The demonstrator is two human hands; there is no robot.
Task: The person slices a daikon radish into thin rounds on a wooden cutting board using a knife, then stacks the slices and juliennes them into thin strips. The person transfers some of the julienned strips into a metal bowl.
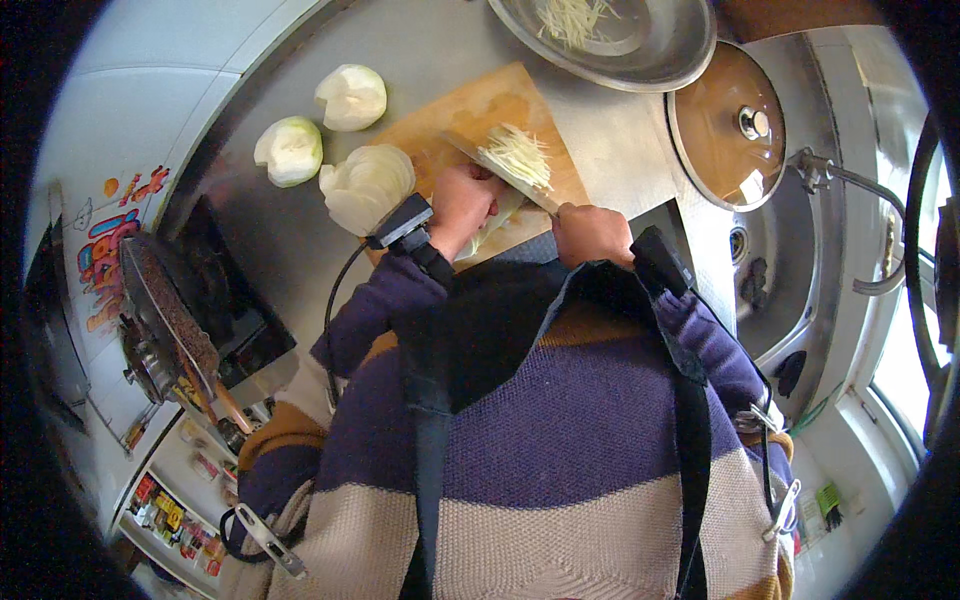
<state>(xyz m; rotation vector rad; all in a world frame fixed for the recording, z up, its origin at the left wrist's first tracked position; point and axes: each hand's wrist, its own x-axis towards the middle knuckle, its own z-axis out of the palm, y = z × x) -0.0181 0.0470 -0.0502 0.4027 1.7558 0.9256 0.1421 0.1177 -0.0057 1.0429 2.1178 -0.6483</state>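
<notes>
My right hand (596, 234) grips the handle of a kitchen knife (519, 183), whose blade slants up and left across a wooden cutting board (525, 94). Beside the blade, my left hand (463, 204) is bent over pale vegetable slices (491, 231) and holds them to the board; the fingertips are partly hidden. Thin shreds (517, 155) of the same pale vegetable lie heaped against the blade's far side. A fanned stack of round slices (367, 186) overlaps the board's left edge. Two peeled, cut vegetable pieces (351, 97) (289, 151) rest farther left on the metal counter (442, 60).
A metal bowl (652, 45) with some shreds stands at the back. Right of it, a glass lid (720, 127) with a knob lies near the sink (780, 300) and faucet (814, 169). Pans (169, 315) hang or stand at the left. Wrist cables run along both arms.
</notes>
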